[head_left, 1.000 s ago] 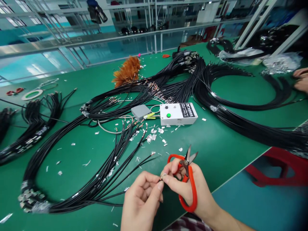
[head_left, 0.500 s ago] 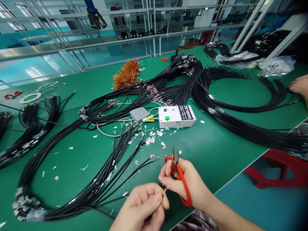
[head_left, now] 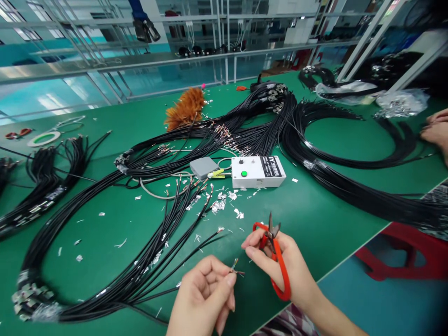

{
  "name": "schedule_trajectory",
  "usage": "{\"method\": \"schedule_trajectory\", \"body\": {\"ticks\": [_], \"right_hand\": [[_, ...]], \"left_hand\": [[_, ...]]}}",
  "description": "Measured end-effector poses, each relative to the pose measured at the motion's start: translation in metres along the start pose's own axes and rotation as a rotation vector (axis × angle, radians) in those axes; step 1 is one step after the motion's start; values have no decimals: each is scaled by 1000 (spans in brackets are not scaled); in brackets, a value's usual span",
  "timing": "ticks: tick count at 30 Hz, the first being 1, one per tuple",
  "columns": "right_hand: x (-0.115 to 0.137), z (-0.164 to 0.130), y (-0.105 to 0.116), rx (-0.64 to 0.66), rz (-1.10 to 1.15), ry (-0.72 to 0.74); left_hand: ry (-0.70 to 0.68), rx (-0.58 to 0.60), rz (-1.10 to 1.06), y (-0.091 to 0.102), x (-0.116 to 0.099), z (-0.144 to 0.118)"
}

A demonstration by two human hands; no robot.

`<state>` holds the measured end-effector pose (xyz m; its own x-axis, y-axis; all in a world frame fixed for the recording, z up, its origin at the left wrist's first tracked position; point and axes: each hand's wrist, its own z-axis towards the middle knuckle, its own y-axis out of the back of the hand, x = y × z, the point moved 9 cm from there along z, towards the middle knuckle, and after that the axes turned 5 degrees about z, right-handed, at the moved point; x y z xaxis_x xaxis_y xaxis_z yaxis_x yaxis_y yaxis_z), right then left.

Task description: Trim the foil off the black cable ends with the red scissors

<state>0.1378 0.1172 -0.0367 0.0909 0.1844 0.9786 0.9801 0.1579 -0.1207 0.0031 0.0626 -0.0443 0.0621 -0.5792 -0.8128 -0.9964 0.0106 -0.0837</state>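
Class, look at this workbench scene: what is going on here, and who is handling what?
A person sits at a green table covered with bundles of black cables. The left hand pinches the end of one cable, whose thin coloured wires stick out bare. The right hand holds red-handled scissors, blades pointing up, just beside those wires but apart from them. Silvery scraps lie scattered near a white box with a green button. Another person's hand rests at the far right edge.

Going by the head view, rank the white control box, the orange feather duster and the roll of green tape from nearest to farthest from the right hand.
From the right hand:
1. white control box, just beyond it, mid-table.
2. orange feather duster, farther back, left of centre.
3. roll of green tape, far left.
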Motion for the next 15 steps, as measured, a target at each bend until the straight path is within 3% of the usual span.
{"method": "schedule_trajectory", "body": {"ticks": [6,11,15], "right_hand": [[9,-8,-15,79,53,37],[9,-7,-22,111,116,33],[6,-9,-22,93,157,37]], "left_hand": [[-118,-163,141,7,-10,-4],[-82,-126,130,3,-4,-3],[-27,-47,-10,-2,2,1]]}}
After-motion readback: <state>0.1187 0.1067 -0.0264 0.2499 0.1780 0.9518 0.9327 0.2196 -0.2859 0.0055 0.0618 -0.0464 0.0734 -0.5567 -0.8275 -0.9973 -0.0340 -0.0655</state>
